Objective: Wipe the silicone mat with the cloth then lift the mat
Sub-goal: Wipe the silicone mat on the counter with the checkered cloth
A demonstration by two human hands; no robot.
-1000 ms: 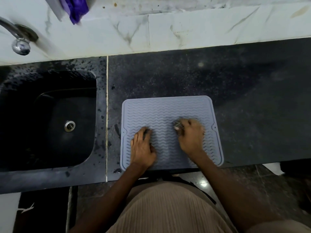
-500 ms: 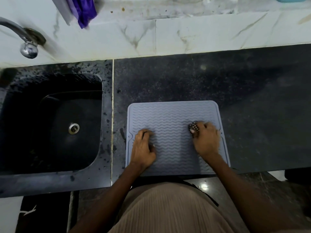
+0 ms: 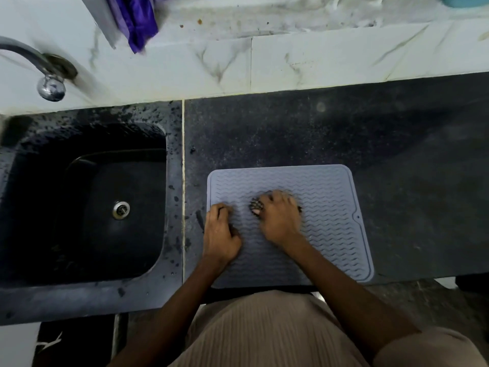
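1. While the left hand rests on the near-left part of the silicone mat, its fingers lie curled against the ribbed surface with nothing in its grip.
2. Over to the right hand, which sits on the middle of the mat, fingers bunched round the cloth; a dark, checked wad of it pokes out by the thumb side, so that grip is full of cloth.
3. Motion blur smears the right hand's knuckles.
4. Grey and wavy-ribbed, the mat lies flat on the dark worktop, its near edge right at the worktop's front edge, just in front of the person's beige ribbed garment.
5. Left of the mat, past a pale joint line, sits the black sink with its metal drain showing.
6. Up at far left, a chrome tap juts from the white marble-look wall.
7. Along the ledge above it hangs a purple cloth, well apart from the mat.
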